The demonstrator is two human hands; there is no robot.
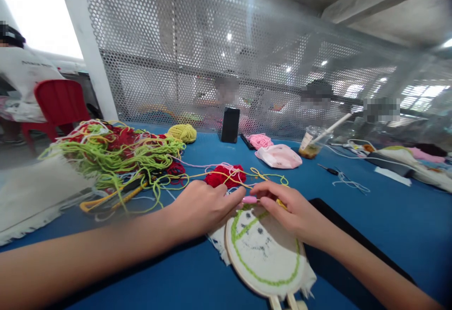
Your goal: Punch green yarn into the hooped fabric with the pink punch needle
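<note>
My right hand [287,208] pinches a pink-handled yarn needle [249,199] above the top of a wooden embroidery hoop [228,253]. The hoop holds white cloth [264,258] stitched with a lime-green yarn outline and lies on the blue table [367,248]. My left hand [201,208] sits just above the hoop's upper left rim, its fingertips almost meeting the needle handle. Behind it lies a red yarn ball [224,176] with yellow and pink strands. Whether my left fingers pinch a strand is hidden.
A tangled heap of green and red yarn [116,159] lies at left, beyond it a yellow-green yarn ball [181,133]. An upright phone [230,125], pink bag [278,157] and plastic cup [310,142] stand ahead. A person [24,74] stands far left behind a red chair [60,102].
</note>
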